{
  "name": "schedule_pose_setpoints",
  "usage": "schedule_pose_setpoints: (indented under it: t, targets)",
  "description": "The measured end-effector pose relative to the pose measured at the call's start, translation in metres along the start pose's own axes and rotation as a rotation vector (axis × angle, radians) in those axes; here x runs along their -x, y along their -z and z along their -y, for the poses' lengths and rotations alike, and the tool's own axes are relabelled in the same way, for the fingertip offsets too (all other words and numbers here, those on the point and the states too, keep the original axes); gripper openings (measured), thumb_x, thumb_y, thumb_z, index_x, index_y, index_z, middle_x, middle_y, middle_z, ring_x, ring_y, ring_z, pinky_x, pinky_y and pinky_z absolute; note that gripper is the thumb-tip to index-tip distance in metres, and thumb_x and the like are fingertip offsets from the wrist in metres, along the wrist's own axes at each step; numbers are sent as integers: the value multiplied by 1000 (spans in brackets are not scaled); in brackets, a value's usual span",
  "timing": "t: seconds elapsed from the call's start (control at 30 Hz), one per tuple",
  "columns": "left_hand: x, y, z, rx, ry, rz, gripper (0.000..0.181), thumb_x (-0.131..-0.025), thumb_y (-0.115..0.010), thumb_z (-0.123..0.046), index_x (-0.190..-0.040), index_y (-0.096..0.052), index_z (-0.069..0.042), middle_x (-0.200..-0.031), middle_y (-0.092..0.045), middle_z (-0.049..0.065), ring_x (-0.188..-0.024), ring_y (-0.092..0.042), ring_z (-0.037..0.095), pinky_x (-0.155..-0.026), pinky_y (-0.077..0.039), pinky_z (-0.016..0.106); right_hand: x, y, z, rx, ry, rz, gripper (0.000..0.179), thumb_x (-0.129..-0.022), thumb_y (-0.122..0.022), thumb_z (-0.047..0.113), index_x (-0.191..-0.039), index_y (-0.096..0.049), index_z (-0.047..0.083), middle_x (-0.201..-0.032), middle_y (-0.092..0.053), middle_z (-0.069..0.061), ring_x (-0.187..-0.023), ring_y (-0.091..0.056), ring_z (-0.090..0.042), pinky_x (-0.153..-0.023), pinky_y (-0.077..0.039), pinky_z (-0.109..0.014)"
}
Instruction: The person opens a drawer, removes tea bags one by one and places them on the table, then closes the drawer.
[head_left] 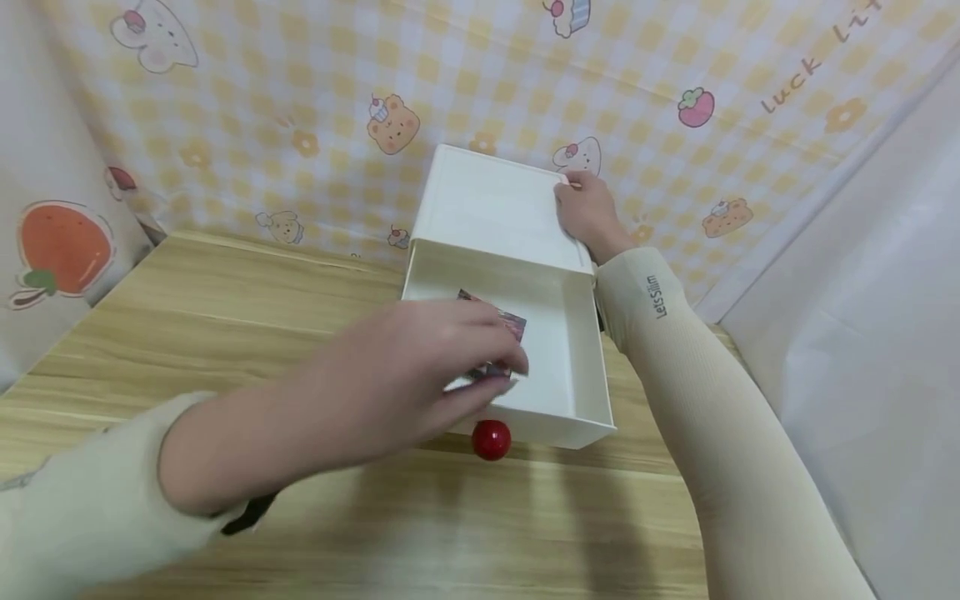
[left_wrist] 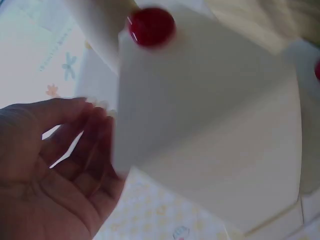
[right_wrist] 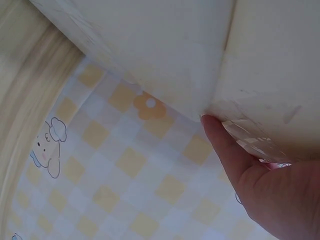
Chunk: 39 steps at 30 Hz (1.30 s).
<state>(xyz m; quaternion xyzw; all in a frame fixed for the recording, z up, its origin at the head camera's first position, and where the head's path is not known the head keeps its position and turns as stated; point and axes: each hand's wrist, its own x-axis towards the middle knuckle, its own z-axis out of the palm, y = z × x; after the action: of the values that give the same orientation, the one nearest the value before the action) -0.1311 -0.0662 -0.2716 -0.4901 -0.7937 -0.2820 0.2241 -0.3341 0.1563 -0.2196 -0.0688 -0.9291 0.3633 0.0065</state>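
Note:
A white box (head_left: 551,354) sits on the table with its hinged lid (head_left: 498,208) raised. The right hand (head_left: 588,212) holds the lid's upper right edge, and its thumb shows against the white surface in the right wrist view. Over the box's opening hovers the left hand (head_left: 442,358), its fingers loosely bent and nothing visibly gripped. Partly hidden behind those fingers, a dark pinkish printed card (head_left: 513,323) lies inside the box. A glossy red ball (head_left: 492,440) shows at the front wall; whether it is attached, I cannot tell.
The wood-grain table (head_left: 247,308) extends around the box. A yellow checked cloth (head_left: 315,125) with cartoon prints hangs behind it. White cloth (head_left: 885,275) borders the right side, and a strawberry-printed white sheet (head_left: 45,167) the left.

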Motion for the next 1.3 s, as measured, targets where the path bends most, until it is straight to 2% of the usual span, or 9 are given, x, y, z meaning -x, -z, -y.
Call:
schedule_pose_setpoints:
  t: [0.13,0.23,0.33,0.43,0.7,0.87,0.97,1.1,1.3]
  targets:
    - [-19,23,-5,-42,71,118,6,-93,-71,-21,-95,-69,-26,-89,-62,-18,-75,-55,-6,-68,-49,15,0,0,-1,-9,-3,1,52,-109,-34,32,-159,-31,19,-163,-38,-2,-147,-40,-18,-122,-33,-32]
    - [-29,33,-6,-70,110,244,16,-84,-81,-19,-97,-71,-22,-87,-63,-11,-74,-56,2,-68,-50,20,-1,0,-2,-11,1,-2,51,-109,-35,32,-158,-32,19,-162,-38,-2,-147,-41,-18,-122,-34,-31]
    - [-35,39,-7,-107,146,376,25,-79,-87,-26,-97,-70,-23,-88,-63,-8,-75,-55,7,-67,-50,26,-1,0,-1,-18,4,-2,51,-109,-34,33,-158,-32,20,-162,-38,-2,-147,-42,-17,-122,-34,-31]
    - [-38,39,-5,-126,162,467,26,-80,-87,-29,-96,-67,-24,-89,-61,-7,-75,-56,9,-66,-49,27,-1,0,0,-26,11,-4,51,-109,-35,32,-158,-33,19,-162,-39,-3,-146,-43,-17,-121,-35,-30]
    - [-43,31,10,-152,135,611,29,-82,-82,-24,-104,-64,-22,-90,-61,-5,-78,-55,12,-70,-50,31,0,0,-1,-38,6,-2,51,-109,-35,31,-158,-33,19,-161,-40,-3,-144,-45,-17,-120,-36,-29]
    - [-47,25,16,-139,137,651,20,-85,-75,-19,-99,-60,-21,-86,-60,-6,-74,-54,14,-66,-46,30,0,0,-1,-45,10,-8,50,-109,-36,31,-157,-34,19,-161,-41,-3,-143,-45,-16,-119,-37,-28]
    - [-49,22,17,-163,140,654,22,-84,-72,-16,-103,-61,-20,-88,-60,-7,-73,-54,14,-64,-45,30,0,-1,-1,-48,9,-11,50,-109,-36,30,-157,-35,18,-160,-42,-4,-142,-47,-17,-118,-38,-28]
    - [-50,17,18,-196,129,660,24,-85,-73,-20,-106,-63,-20,-88,-63,-8,-73,-56,14,-63,-46,29,0,0,-1,-39,10,-15,50,-109,-36,30,-157,-35,18,-160,-42,-4,-142,-46,-17,-119,-37,-29]
    - [-50,11,19,-213,95,669,18,-88,-73,-23,-102,-62,-17,-85,-64,-7,-75,-57,14,-68,-49,30,1,-1,0,-31,10,-14,50,-109,-36,31,-157,-36,18,-160,-42,-3,-143,-45,-17,-119,-37,-29]
